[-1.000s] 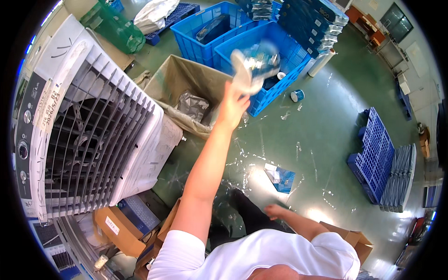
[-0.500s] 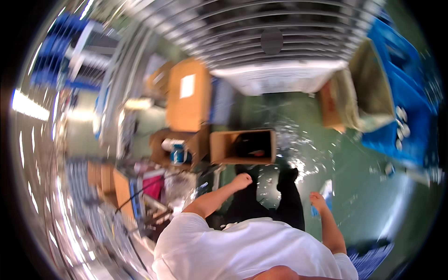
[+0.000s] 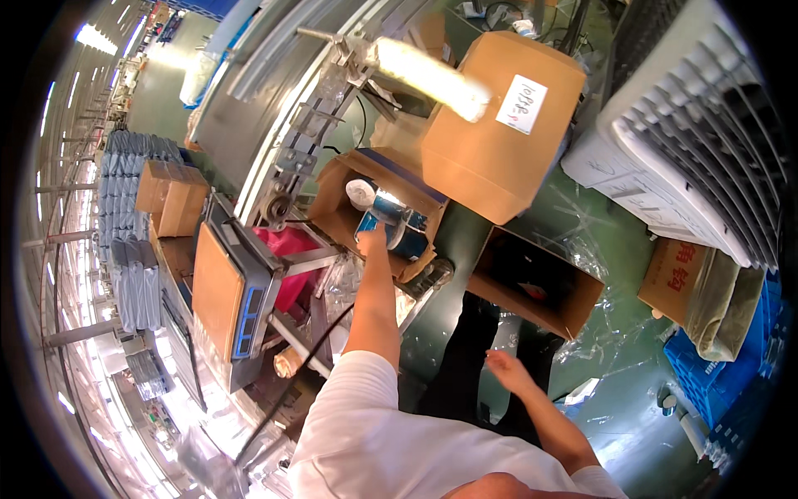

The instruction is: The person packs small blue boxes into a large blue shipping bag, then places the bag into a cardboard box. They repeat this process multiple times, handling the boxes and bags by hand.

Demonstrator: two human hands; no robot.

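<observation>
My left hand point(image 3: 371, 239) reaches into an open cardboard box point(image 3: 328, 193) on the left. Its fingers curl at the edge of a blue roll point(image 3: 366, 222), their tips partly hidden. Beside that lie another blue roll point(image 3: 409, 237) and a white round-ended roll point(image 3: 360, 193). My right hand point(image 3: 507, 371) hangs in front of my legs, loosely open and with nothing in it. Beyond it on the floor stands a second open carton point(image 3: 582, 301) with a black inside and a small pale and red item in it.
A large brown carton point(image 3: 499, 91) stands behind the box. To the left are a metal frame point(image 3: 287, 170) and a bench scale point(image 3: 241, 308) with a brown top. A grey louvred machine point(image 3: 665, 141) and blue crates point(image 3: 715, 366) stand right. Plastic scraps litter the green floor.
My view has swung left, so the boxes now appear farther right and larger. My left hand has gone from in front of my legs into the box of rolls.
</observation>
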